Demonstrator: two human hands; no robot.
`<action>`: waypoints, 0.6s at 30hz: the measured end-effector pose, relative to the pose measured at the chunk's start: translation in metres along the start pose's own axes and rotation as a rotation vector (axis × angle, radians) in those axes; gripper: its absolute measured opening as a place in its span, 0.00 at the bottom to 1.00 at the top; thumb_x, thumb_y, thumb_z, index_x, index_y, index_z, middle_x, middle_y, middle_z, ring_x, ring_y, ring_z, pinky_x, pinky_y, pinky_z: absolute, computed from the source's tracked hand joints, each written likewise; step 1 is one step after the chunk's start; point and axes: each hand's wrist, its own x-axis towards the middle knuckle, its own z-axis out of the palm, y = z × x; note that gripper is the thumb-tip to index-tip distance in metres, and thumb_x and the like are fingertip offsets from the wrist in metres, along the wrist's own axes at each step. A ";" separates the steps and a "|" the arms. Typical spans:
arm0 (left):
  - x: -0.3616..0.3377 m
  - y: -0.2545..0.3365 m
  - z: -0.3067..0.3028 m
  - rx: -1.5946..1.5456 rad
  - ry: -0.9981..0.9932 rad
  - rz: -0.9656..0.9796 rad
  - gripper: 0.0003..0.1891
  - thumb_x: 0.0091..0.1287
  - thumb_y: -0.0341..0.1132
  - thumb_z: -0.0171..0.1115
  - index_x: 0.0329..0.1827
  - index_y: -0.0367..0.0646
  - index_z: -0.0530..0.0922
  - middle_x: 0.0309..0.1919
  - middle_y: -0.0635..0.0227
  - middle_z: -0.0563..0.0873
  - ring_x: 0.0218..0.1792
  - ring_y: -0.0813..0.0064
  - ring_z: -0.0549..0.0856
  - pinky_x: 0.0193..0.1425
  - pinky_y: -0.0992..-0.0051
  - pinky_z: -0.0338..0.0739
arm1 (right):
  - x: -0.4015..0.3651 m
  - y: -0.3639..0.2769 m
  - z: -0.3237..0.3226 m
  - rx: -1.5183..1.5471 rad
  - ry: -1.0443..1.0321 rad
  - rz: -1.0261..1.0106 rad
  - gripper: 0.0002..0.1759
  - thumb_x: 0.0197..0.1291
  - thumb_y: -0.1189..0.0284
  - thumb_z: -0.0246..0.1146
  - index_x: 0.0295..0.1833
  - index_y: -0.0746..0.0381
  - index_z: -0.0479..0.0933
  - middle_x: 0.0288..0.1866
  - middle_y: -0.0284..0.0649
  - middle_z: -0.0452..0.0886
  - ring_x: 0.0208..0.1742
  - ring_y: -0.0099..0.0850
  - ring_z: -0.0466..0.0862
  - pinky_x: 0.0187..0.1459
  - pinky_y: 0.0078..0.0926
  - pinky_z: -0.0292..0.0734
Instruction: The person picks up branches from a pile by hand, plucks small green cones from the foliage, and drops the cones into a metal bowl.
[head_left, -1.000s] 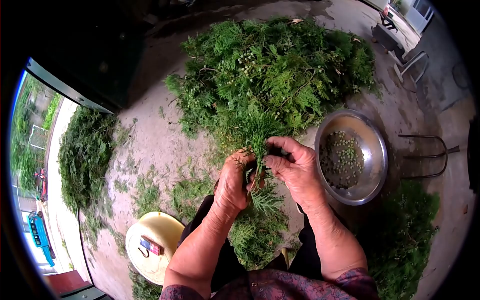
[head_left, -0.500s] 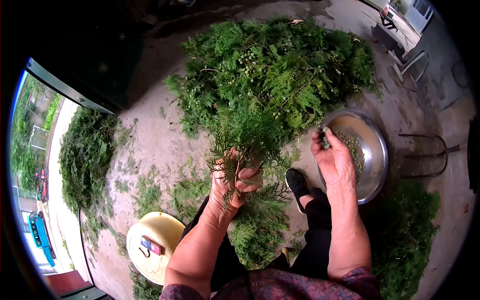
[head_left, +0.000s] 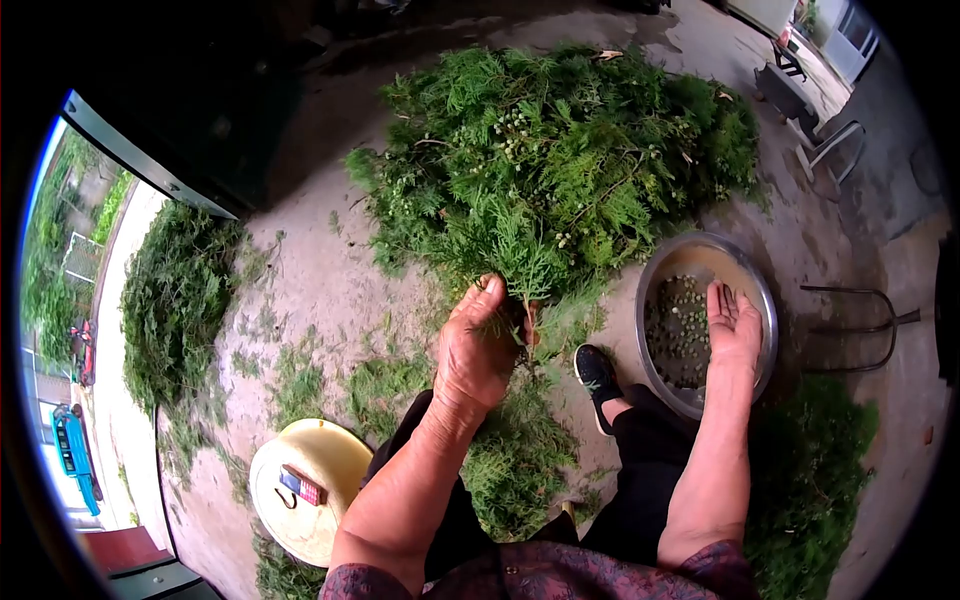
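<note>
My left hand [head_left: 472,345] is closed around a leafy conifer sprig [head_left: 520,258], whose flat green fronds point forward toward the big pile of cut branches [head_left: 560,150]. Over the steel basin [head_left: 722,258] is my right hand [head_left: 735,328], palm up, with fingers apart and nothing visible in them. Small round green cones [head_left: 682,315] lie scattered across the basin's bottom. Similar pale green cones show among the branches of the pile.
A yellowish upturned tub or stool [head_left: 330,460] at left bears a phone-like object [head_left: 302,486]. More cut greenery [head_left: 175,310] lies by the doorway. A metal fork-like frame [head_left: 850,325] is right of the basin. My shoe [head_left: 596,380] stands left of the basin.
My right hand has moved right and over the basin; the green cones it held are gone from its fingers. My left hand has turned, and the sprig now points forward.
</note>
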 end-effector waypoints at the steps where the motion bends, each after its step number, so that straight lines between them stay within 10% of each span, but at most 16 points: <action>1: 0.001 -0.002 0.001 -0.008 -0.020 0.024 0.08 0.63 0.39 0.56 0.38 0.46 0.74 0.35 0.67 0.81 0.38 0.69 0.80 0.39 0.65 0.75 | -0.022 0.012 0.015 -0.138 -0.116 -0.034 0.08 0.62 0.77 0.53 0.46 0.66 0.71 0.39 0.41 0.77 0.39 0.33 0.79 0.45 0.29 0.79; 7: 0.012 -0.008 -0.007 -0.167 -0.134 0.156 0.08 0.67 0.36 0.51 0.43 0.42 0.68 0.41 0.63 0.79 0.45 0.65 0.79 0.56 0.59 0.71 | -0.128 0.075 0.057 -0.941 -0.929 -0.055 0.11 0.53 0.77 0.64 0.43 0.65 0.76 0.37 0.32 0.79 0.37 0.20 0.77 0.39 0.16 0.74; 12: 0.011 -0.007 -0.011 -0.218 -0.082 0.128 0.09 0.68 0.35 0.50 0.46 0.41 0.67 0.44 0.61 0.79 0.45 0.65 0.80 0.55 0.63 0.73 | -0.162 0.102 0.065 -1.078 -0.906 -0.309 0.11 0.54 0.77 0.62 0.42 0.71 0.77 0.32 0.35 0.79 0.30 0.20 0.75 0.32 0.15 0.71; 15: 0.000 0.011 -0.014 0.202 0.054 0.086 0.28 0.62 0.44 0.58 0.58 0.33 0.63 0.46 0.57 0.78 0.47 0.68 0.78 0.54 0.68 0.70 | -0.163 0.109 0.070 -1.086 -0.754 -0.352 0.09 0.57 0.75 0.59 0.40 0.69 0.78 0.29 0.33 0.78 0.26 0.17 0.72 0.27 0.16 0.69; 18: 0.014 0.003 -0.037 0.805 0.479 0.655 0.26 0.64 0.44 0.57 0.55 0.29 0.66 0.48 0.54 0.76 0.51 0.66 0.75 0.54 0.72 0.70 | -0.144 0.107 0.067 -1.352 -0.918 -0.735 0.08 0.57 0.76 0.57 0.38 0.71 0.76 0.29 0.37 0.76 0.27 0.25 0.72 0.31 0.22 0.69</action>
